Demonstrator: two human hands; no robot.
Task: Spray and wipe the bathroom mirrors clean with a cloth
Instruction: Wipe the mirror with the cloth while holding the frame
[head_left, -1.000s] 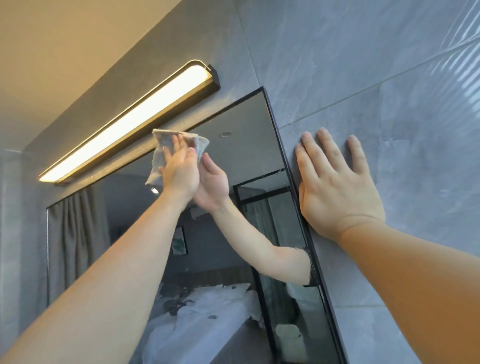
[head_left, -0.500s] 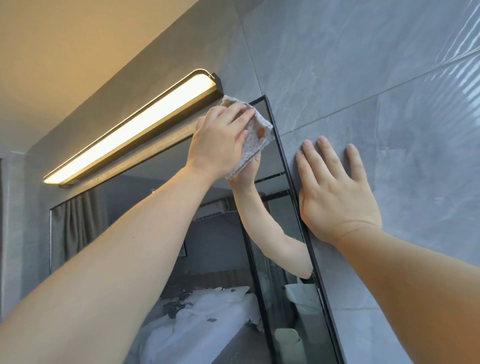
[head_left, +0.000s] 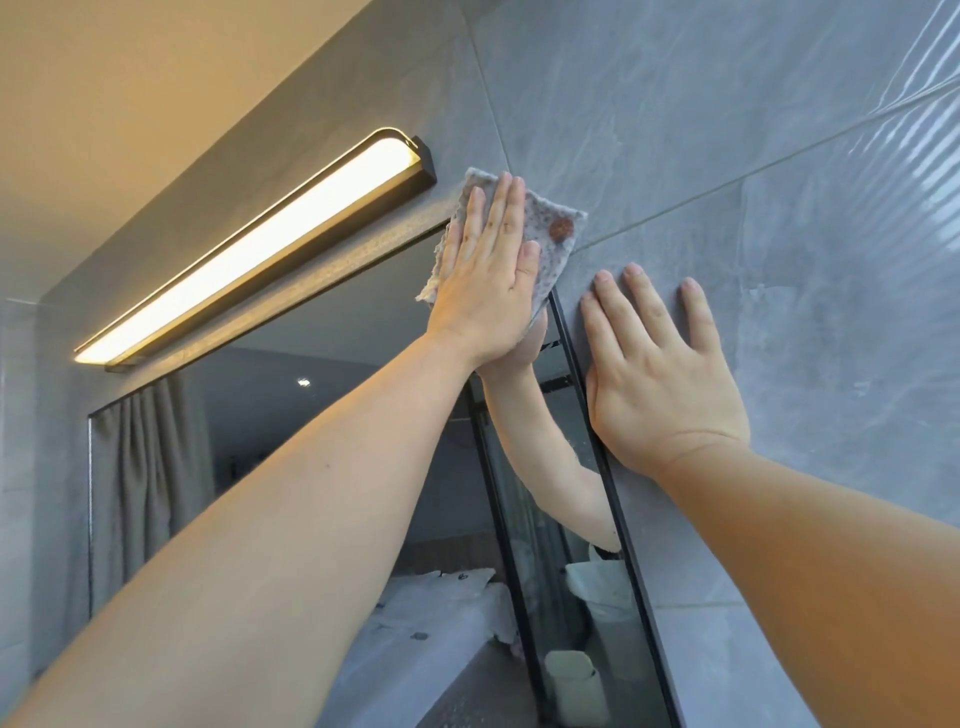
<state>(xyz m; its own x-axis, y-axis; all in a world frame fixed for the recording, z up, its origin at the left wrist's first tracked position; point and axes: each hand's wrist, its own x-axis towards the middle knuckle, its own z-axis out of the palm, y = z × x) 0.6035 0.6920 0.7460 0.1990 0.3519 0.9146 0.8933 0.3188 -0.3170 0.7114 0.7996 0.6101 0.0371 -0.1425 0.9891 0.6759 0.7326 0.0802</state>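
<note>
A black-framed mirror (head_left: 322, 431) hangs on the grey tiled wall. At its top right corner my left hand (head_left: 485, 275) presses a grey speckled cloth (head_left: 553, 234) flat against the glass and frame, fingers straight and pointing up. The cloth has a brown spot near its right edge and sticks out above and to the right of the hand. My right hand (head_left: 660, 374) lies flat on the wall tile just right of the mirror's frame, fingers spread. No spray bottle is in view.
A long lit wall lamp (head_left: 249, 254) is mounted just above the mirror's top edge, left of the cloth. Grey tiles (head_left: 779, 156) fill the wall to the right. The mirror reflects a curtain, a bed and my arm.
My left hand has swept the cloth rightward along the mirror's top edge to the top right corner and flattened out over it. My right hand has stayed on the tile.
</note>
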